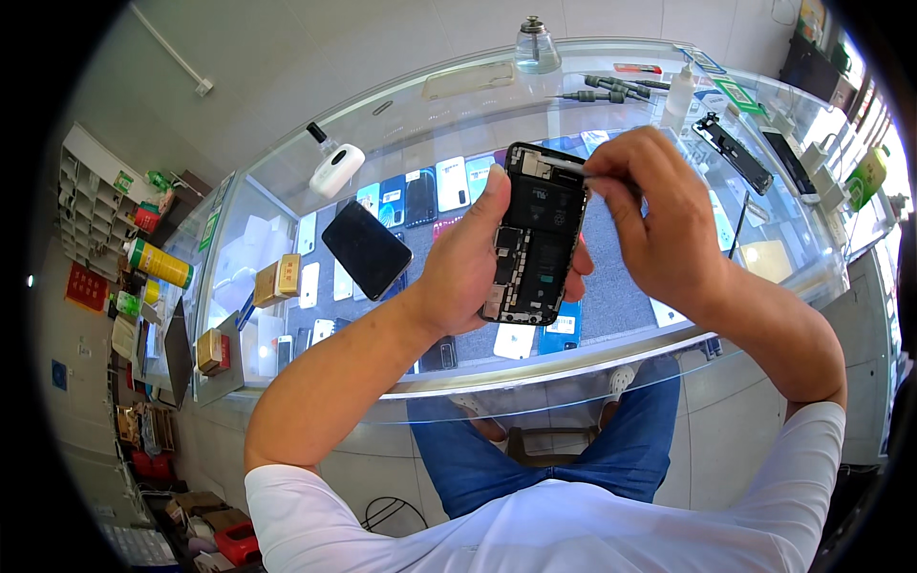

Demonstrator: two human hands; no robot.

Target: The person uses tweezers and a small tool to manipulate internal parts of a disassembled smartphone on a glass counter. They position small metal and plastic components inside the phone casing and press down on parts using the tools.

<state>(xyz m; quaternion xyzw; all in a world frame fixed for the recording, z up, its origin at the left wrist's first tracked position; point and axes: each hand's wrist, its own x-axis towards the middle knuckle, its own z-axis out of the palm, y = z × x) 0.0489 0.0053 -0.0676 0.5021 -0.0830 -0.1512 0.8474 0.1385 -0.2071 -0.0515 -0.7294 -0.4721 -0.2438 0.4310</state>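
An opened black phone body (535, 229) with exposed battery and boards is held upright over the glass counter. My left hand (468, 258) grips it from the left and beneath, thumb along its left edge and fingertips showing past its right side. My right hand (659, 215) is at the phone's upper right, thumb and index finger pinched on a small pale piece that I cannot make out clearly. A dark phone screen (365, 248) lies on the glass to the left of my left hand.
A white device (336, 172), a glass jar (538, 48), screwdrivers (602, 94) and a detached phone part (731, 153) lie on the glass counter (439, 382); phones show beneath it. Small boxes (277, 280) and a yellow canister (158, 263) stand left. A white dropper bottle (680, 95) stands back right.
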